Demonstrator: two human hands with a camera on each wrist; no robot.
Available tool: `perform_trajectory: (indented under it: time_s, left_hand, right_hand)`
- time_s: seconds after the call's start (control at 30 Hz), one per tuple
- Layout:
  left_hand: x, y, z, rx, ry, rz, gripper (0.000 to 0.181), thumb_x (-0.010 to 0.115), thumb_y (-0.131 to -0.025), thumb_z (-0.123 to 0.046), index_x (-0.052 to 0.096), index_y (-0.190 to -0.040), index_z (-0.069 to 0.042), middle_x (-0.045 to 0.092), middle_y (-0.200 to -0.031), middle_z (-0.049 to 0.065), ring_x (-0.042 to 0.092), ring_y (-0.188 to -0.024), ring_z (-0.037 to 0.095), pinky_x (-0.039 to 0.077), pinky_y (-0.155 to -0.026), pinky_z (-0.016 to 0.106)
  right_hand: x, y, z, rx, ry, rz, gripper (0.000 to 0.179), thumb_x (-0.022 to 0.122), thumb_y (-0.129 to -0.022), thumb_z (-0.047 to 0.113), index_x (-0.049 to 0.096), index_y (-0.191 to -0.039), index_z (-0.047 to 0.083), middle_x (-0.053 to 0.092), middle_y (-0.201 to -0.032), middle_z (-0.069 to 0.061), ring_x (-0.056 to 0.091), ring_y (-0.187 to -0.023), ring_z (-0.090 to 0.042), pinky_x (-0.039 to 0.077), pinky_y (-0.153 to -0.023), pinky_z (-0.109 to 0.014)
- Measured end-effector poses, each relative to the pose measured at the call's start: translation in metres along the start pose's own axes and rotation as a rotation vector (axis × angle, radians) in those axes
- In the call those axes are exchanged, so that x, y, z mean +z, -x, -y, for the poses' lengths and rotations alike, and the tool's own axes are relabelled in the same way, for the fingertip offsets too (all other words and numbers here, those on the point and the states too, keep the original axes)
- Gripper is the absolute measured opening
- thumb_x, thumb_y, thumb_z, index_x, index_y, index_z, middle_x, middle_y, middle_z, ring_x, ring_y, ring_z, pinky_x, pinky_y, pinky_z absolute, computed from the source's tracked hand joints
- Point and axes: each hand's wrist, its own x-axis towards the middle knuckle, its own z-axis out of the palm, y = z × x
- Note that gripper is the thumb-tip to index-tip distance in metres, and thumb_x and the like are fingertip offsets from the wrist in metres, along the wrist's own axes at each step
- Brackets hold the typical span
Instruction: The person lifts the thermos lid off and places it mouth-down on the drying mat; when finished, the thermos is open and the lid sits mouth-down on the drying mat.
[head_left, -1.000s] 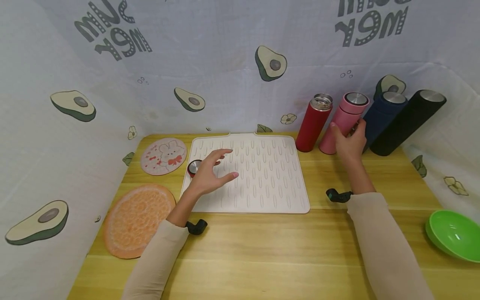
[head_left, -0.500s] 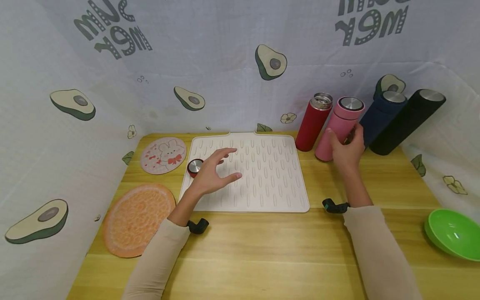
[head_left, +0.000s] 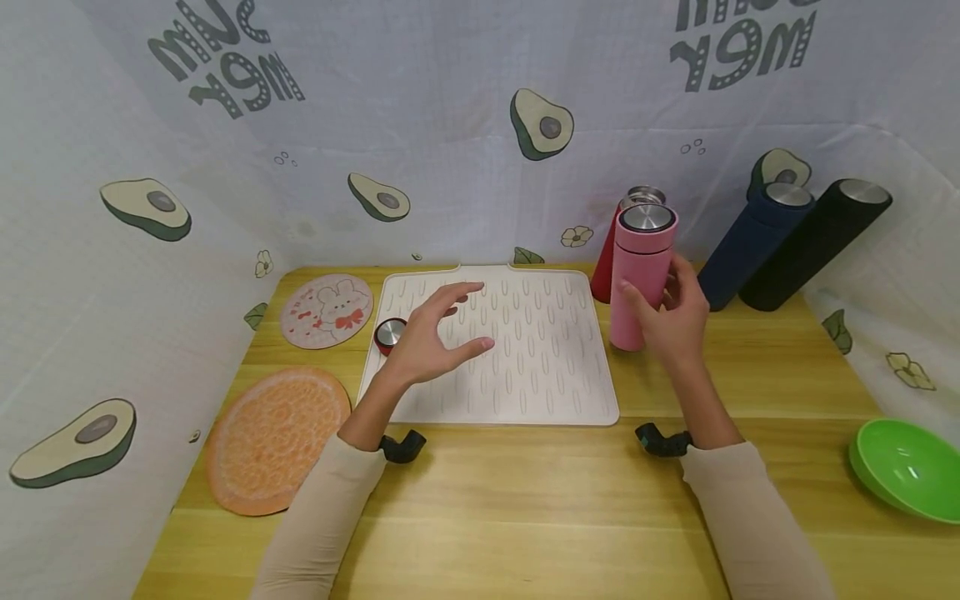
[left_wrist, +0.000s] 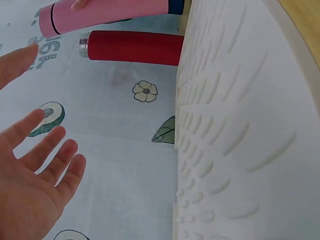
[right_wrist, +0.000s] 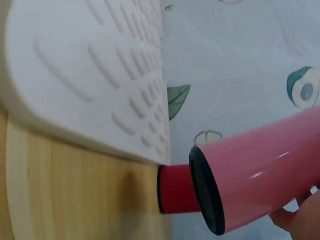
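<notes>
My right hand grips a pink thermos with a steel-topped lid. The right wrist view shows its dark base raised off the wooden table. Behind it stands a lidless red thermos, partly hidden in the head view; its bare steel neck shows in the left wrist view. My left hand hovers over the white ridged mat, thumb and fingers spread apart, holding nothing. Beside that hand, a red lid with a steel top sits at the mat's left edge.
A navy thermos and a black thermos stand at the back right. The green bowl is at the right edge. On the left lie a round orange mat and a pink rabbit coaster. A printed cloth hangs behind.
My right hand has lifted the pink thermos from the row and carried it left and nearer, in front of the red one. The left hand has shifted slightly right.
</notes>
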Motion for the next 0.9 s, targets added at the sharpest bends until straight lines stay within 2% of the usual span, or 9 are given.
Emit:
perform_trajectory:
  time_s: [0.1,0.23,0.4,0.53,0.63,0.73,0.9]
  left_hand:
    - [-0.001,-0.002,-0.007,0.022,0.003,-0.007,0.074,0.083,-0.086,-0.039,0.049,-0.151,-0.034,0.051,-0.152,-0.009,0.052,-0.134,0.014,0.047,-0.114,0.037]
    - [-0.003,-0.005,-0.018,0.059,0.013,-0.015,0.075,0.083,-0.086,-0.039,0.048,-0.152,-0.036,0.051,-0.152,-0.012,0.052,-0.133,0.012,0.047,-0.114,0.036]
    - [-0.005,-0.009,-0.033,0.104,0.046,-0.007,0.077,0.084,-0.086,-0.039,0.047,-0.153,-0.035,0.051,-0.152,-0.011,0.052,-0.133,0.011,0.046,-0.114,0.035]
    - [-0.006,-0.011,-0.044,0.132,0.07,0.002,0.078,0.084,-0.086,-0.037,0.046,-0.154,-0.032,0.05,-0.154,-0.008,0.052,-0.133,0.012,0.047,-0.114,0.035]
    - [-0.006,-0.01,-0.051,0.138,0.084,0.001,0.08,0.084,-0.085,-0.033,0.044,-0.155,-0.029,0.049,-0.155,-0.007,0.052,-0.134,0.013,0.047,-0.114,0.035]
    - [-0.006,-0.01,-0.055,0.142,0.107,-0.003,0.083,0.086,-0.084,-0.026,0.044,-0.156,-0.024,0.048,-0.155,-0.003,0.052,-0.134,0.016,0.048,-0.114,0.038]
    - [-0.007,-0.01,-0.059,0.183,0.156,-0.003,0.087,0.087,-0.081,-0.014,0.043,-0.155,-0.011,0.048,-0.155,0.006,0.053,-0.134,0.023,0.049,-0.113,0.043]
  right_hand:
    - [0.003,0.006,0.008,-0.036,0.016,0.045,0.063,0.08,-0.09,0.024,0.054,-0.147,0.031,0.061,-0.14,0.0,0.062,-0.119,-0.013,0.055,-0.102,-0.027]
    - [0.007,0.014,0.021,-0.048,0.038,0.117,0.066,0.079,-0.091,0.024,0.051,-0.15,0.034,0.06,-0.141,-0.002,0.06,-0.115,-0.01,0.053,-0.091,-0.015]
    - [0.014,0.023,0.038,-0.102,0.027,0.208,0.069,0.077,-0.091,0.018,0.049,-0.152,0.029,0.06,-0.14,-0.005,0.057,-0.115,-0.01,0.05,-0.088,-0.011]
    - [0.02,0.028,0.045,-0.202,0.036,0.292,0.069,0.079,-0.086,0.011,0.053,-0.149,0.022,0.063,-0.136,-0.008,0.056,-0.113,-0.012,0.049,-0.088,-0.013]
    - [0.024,0.03,0.049,-0.271,0.062,0.363,0.07,0.082,-0.082,0.01,0.056,-0.146,0.018,0.064,-0.133,-0.008,0.055,-0.114,-0.014,0.05,-0.087,-0.019]
    - [0.028,0.032,0.053,-0.327,0.09,0.43,0.07,0.085,-0.079,0.012,0.058,-0.144,0.018,0.064,-0.132,-0.006,0.055,-0.116,-0.016,0.053,-0.087,-0.027]
    - [0.032,0.035,0.058,-0.398,0.117,0.501,0.072,0.09,-0.076,0.016,0.06,-0.142,0.02,0.065,-0.131,-0.003,0.057,-0.116,-0.016,0.058,-0.085,-0.036]
